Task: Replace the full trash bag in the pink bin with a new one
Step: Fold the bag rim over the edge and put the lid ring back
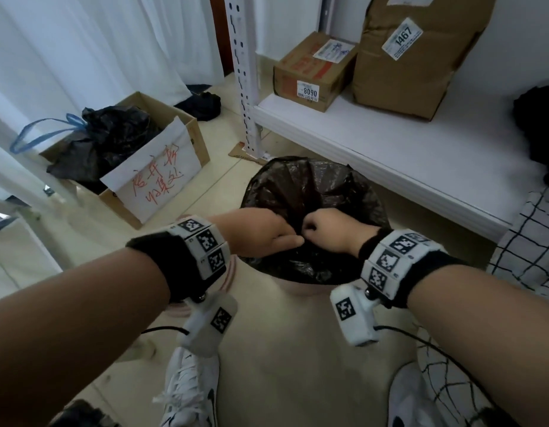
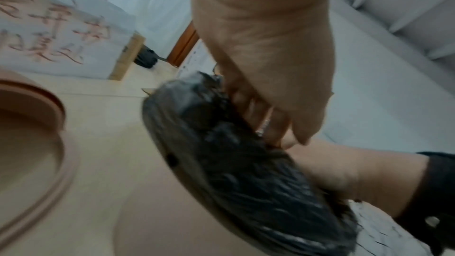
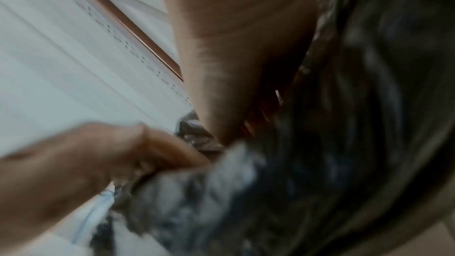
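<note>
Both hands meet over the pink bin point(image 1: 301, 288) on the floor: the left hand point(image 1: 260, 232) and right hand point(image 1: 331, 231) have curled fingers pinching the black bag point(image 1: 297, 186) lining it.

The pink bin point(image 1: 301, 288) stands upright on the floor, just beside the low white shelf. A black trash bag point(image 1: 310, 186) lines it, its thin, glossy, crinkled film folded over the rim and hiding most of it. The bag's film fans in pleats toward the mouth's near side, where it is bunched together.
</note>
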Available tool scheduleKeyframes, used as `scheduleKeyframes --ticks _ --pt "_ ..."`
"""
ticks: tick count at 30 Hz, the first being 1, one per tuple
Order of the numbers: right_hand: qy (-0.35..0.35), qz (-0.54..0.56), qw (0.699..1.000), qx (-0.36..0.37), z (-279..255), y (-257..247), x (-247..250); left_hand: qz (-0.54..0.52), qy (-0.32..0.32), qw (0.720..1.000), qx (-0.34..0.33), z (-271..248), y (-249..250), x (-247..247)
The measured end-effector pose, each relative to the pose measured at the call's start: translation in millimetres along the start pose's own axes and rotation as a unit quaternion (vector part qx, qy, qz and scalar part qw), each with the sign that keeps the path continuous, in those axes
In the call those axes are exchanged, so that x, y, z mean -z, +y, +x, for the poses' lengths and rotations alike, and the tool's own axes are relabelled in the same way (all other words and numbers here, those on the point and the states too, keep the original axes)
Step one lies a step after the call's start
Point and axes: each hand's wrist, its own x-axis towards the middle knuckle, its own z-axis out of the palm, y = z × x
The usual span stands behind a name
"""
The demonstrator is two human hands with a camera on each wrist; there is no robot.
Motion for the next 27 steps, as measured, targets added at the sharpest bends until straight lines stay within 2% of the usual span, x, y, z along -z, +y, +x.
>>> scheduleKeyframes --ticks 2,4,5,7,8,10,12,15,19,22,25,27 --pt "-0.034 0.005 0.999 0.005 -16.2 4.5 10.9 0.053 -0.122 0.987 0.089 19.3 13.8 -9.2" --pt "-0.13 0.023 0.991 -0.005 -34.9 7.0 18.0 0.077 -0.189 0.964 0.168 42.9 10.3 -24.7" --pt "-0.176 0.022 0.984 -0.01 -43.3 7.2 19.3 0.084 -0.207 0.958 0.181 51.7 4.1 -31.7" --pt "-0.22 -0.038 0.975 0.004 -51.5 8.0 15.8 0.13 -0.254 0.944 0.165 53.1 -5.2 -36.4" --pt "-0.223 -0.086 0.971 0.023 -52.4 9.3 12.3 0.152 -0.24 0.945 0.16 51.9 -6.0 -34.7" --pt "-0.214 -0.144 0.965 0.053 -54.6 9.0 5.4 0.191 -0.162 0.959 0.133 46.6 -1.6 -26.2" --pt "-0.198 -0.129 0.969 0.067 -58.8 11.2 0.5 0.194 -0.093 0.973 0.089 38.7 7.2 -16.0" --pt "-0.174 -0.057 0.98 0.08 -70.9 10.6 0.8 0.127 -0.016 0.992 0.024 20.8 7.7 -10.3" --pt "-0.147 -0.078 0.979 0.118 -79.4 6.7 -2.0 0.012 0.01 0.999 -0.032 -4.9 -2.1 -13.2" --pt "-0.141 -0.051 0.985 0.08 -77.1 1.8 -4.1 -0.025 -0.005 0.999 -0.033 -13.3 0.8 -13.4" --pt "-0.121 -0.042 0.99 0.058 -70.0 1.6 -1.8 0.013 -0.021 0.999 -0.038 -16.2 4.3 -17.0" --pt "-0.098 -0.073 0.991 0.055 -66.0 3.7 -2.7 0.08 0.008 0.995 -0.065 -16.5 5.7 -21.5"
